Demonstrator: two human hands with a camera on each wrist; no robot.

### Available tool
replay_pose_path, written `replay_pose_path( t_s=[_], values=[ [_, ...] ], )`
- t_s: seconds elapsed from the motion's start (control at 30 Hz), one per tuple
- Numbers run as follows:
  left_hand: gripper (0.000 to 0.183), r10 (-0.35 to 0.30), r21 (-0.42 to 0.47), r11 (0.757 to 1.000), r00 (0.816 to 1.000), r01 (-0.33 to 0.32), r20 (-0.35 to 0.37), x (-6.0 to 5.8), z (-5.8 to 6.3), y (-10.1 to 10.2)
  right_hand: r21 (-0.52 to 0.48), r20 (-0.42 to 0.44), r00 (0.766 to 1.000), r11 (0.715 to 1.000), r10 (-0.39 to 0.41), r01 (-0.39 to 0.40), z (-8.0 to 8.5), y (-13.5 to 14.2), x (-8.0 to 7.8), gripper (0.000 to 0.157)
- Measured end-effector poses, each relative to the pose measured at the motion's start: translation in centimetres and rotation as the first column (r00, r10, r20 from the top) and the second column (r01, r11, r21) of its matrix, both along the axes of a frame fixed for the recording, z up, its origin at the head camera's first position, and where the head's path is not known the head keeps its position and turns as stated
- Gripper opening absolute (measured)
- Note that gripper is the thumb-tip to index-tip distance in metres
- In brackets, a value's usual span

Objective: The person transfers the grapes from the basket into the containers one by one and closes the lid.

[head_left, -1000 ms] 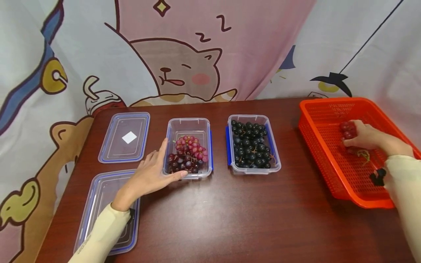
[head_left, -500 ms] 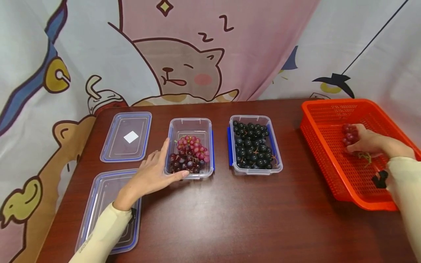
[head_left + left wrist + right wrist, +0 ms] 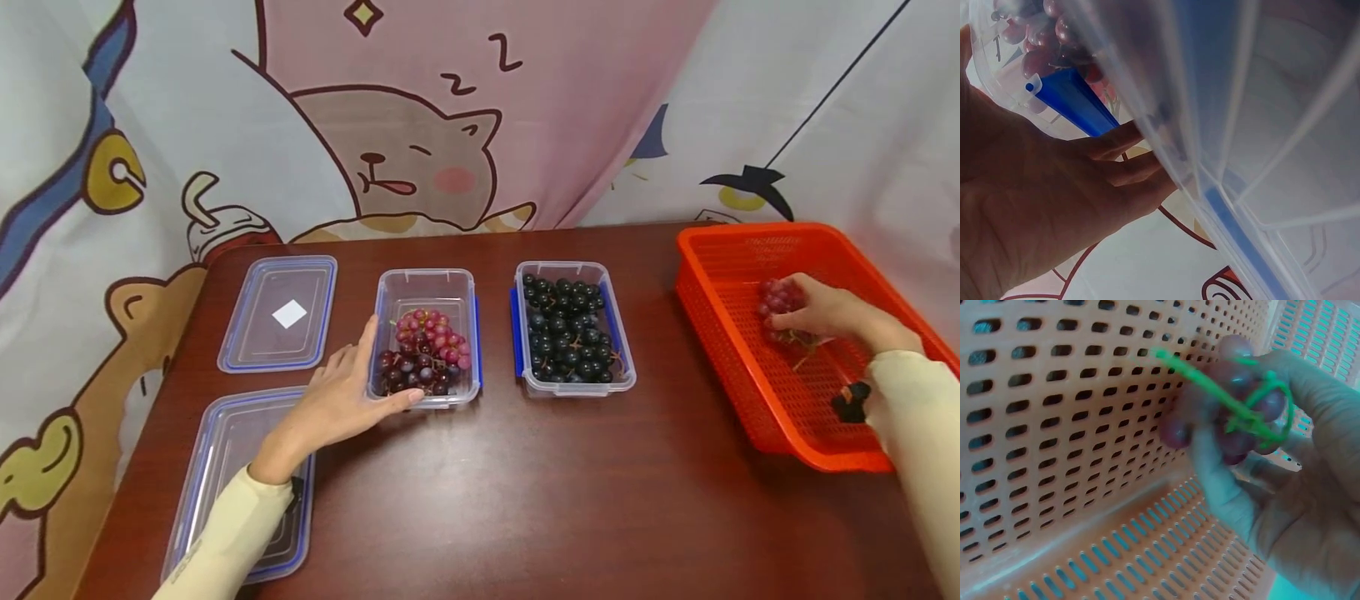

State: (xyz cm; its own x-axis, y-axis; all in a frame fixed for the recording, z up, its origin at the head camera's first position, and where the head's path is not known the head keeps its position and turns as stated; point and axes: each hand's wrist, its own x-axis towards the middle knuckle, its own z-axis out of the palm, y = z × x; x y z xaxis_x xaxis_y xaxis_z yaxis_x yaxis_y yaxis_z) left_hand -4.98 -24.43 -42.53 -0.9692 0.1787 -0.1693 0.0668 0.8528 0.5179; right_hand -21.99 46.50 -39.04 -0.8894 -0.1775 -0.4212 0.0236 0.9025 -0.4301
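In the head view my right hand (image 3: 825, 310) reaches down into the orange basket (image 3: 720, 333) and pinches a bunch of red grapes (image 3: 780, 300). The right wrist view shows these grapes (image 3: 1235, 375) against the perforated wall, their green stem (image 3: 1210, 390) sticking out past the thumb. My left hand (image 3: 341, 400) lies at the near left corner of a clear container (image 3: 420, 287), fingers straight along its side and thumb across the front rim. Red and dark purple grapes (image 3: 427, 354) fill its near part. A blue clip (image 3: 1075, 100) shows beside the fingers in the left wrist view.
A second clear container (image 3: 573, 387) full of black grapes (image 3: 570, 329) stands between the first one and the basket. Two clear lids with blue seals lie at the left, the smaller lid (image 3: 262, 333) behind the larger lid (image 3: 210, 467), which my left forearm overlaps. A printed curtain (image 3: 600, 100) hangs behind the table.
My right hand has shifted slightly left inside the basket with the red grapes. The left hand stays at the container's corner.
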Motion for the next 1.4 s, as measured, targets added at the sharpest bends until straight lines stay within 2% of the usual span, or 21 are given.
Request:
replay_pose_path(
  t_s=[0.13, 0.33, 0.47, 0.77, 0.97, 1.1, 1.4],
  values=[
    [0.131, 0.003, 0.005, 1.000, 1.000, -0.003, 0.001, 0.2, 0.1, -0.1, 0.067, -0.101, 0.995, 0.998, -0.014, 0.021, 0.1, 0.1, -0.6, 0.070],
    [0.130, -0.006, 0.019, 1.000, 1.000, 0.007, -0.010, 0.2, 0.0, 0.0, 0.027, -0.186, 0.979, 0.996, -0.079, 0.085, 0.6, -0.2, -0.4, 0.072],
    [0.131, -0.005, 0.016, 1.000, 1.000, 0.005, -0.012, 0.0, 0.0, 0.1, 0.010, -0.242, 0.966, 0.995, -0.096, 0.101, 0.9, -0.5, -0.3, 0.070],
    [0.130, -0.007, 0.005, 1.000, 1.000, 0.007, -0.021, 0.0, 0.3, -0.1, -0.011, -0.295, 0.951, 0.995, -0.094, 0.094, 1.5, -1.0, -0.1, 0.071],
    [0.131, -0.003, 0.008, 1.000, 1.000, 0.003, -0.007, 0.3, 0.1, 0.0, -0.008, -0.323, 0.943, 0.997, -0.076, 0.077, 1.8, -1.7, 0.2, 0.067],
    [0.131, -0.004, 0.011, 1.000, 1.000, 0.004, -0.009, 0.3, 0.1, -0.1, -0.002, -0.371, 0.926, 0.998, -0.065, 0.069, 2.2, -2.5, 0.1, 0.064],
    [0.129, -0.004, 0.012, 1.000, 1.000, 0.004, -0.016, 0.3, 0.0, 0.0, 0.005, -0.488, 0.871, 0.998, -0.054, 0.064, 3.7, -4.8, 0.4, 0.057]
  ],
)
